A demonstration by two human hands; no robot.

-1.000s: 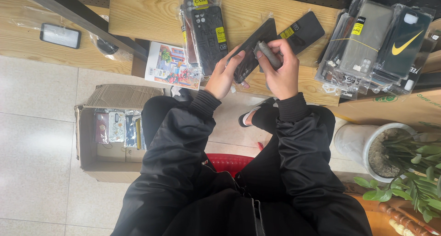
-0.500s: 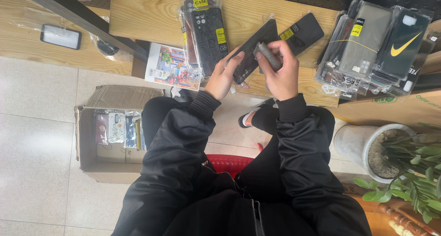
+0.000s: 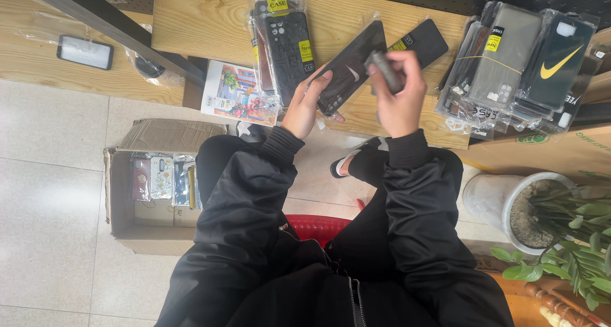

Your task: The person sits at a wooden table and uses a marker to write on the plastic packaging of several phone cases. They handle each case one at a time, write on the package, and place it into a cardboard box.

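A: What is nearest the camera, and how much room is there?

B: Black jacket sleeves and a red plastic stool (image 3: 315, 228) under the seated person. Pale floor tiles (image 3: 51, 193) lie open to the left. On the right, a white pot with a green plant (image 3: 509, 206) stands just beside the knee.

A: Any containers?

B: An open brown cardboard box (image 3: 121, 203) sits on the floor by the left sleeve, with a row of packaged phone cases (image 3: 162, 179) standing in it.

A: And the hands?

B: The left hand (image 3: 304, 107) is closed on the lower edge of a flat black phone case (image 3: 350, 69), tilted above the front edge of the wooden table (image 3: 203, 21). The right hand (image 3: 401, 98) is curled shut around a small dark grey bar-shaped thing (image 3: 385, 71), whose end touches the case.

A: Farther out?

B: A stack of bagged black cases (image 3: 283, 40) lies left of the hands, a heap of bagged cases (image 3: 522, 59) right, and a dark slanting bar (image 3: 102, 24) crosses the left table corner.

A: Anything unclear?

B: What the grey bar is, I cannot tell. The plant is cut off by the picture's edge.
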